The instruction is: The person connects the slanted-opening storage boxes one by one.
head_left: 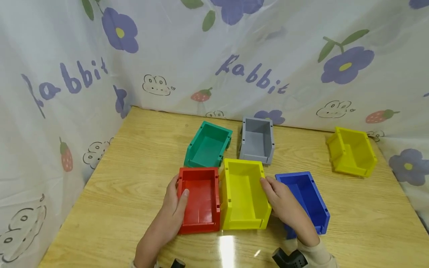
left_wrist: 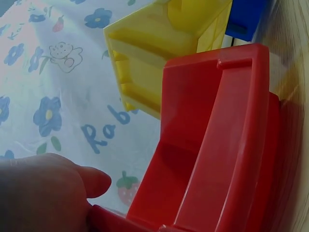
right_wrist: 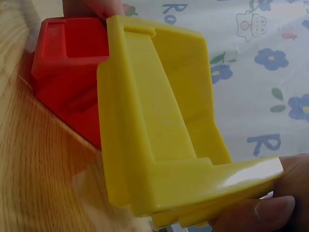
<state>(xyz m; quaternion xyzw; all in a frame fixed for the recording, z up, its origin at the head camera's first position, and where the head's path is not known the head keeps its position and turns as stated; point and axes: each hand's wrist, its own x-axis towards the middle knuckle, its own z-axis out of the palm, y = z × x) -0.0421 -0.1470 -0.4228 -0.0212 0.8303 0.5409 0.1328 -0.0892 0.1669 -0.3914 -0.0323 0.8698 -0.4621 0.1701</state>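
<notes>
My left hand (head_left: 172,210) grips the left wall of a red plastic bin (head_left: 200,201), thumb over the rim and fingers outside. In the left wrist view the red bin (left_wrist: 212,140) fills the middle, with the left hand (left_wrist: 48,193) at its near corner. Side by side with it in the head view is a yellow bin (head_left: 244,193), its right wall pinched by my right hand (head_left: 285,203). The right wrist view has this yellow bin (right_wrist: 159,111) tilted above the wood, the right hand (right_wrist: 270,208) at its lower edge and the red bin (right_wrist: 67,63) behind.
Behind the held bins stand a green bin (head_left: 207,145) and a grey bin (head_left: 257,139). A blue bin (head_left: 308,197) lies partly under my right forearm. Another yellow bin (head_left: 353,152) stands at the far right. A printed curtain (head_left: 187,56) borders the wooden table (head_left: 117,193).
</notes>
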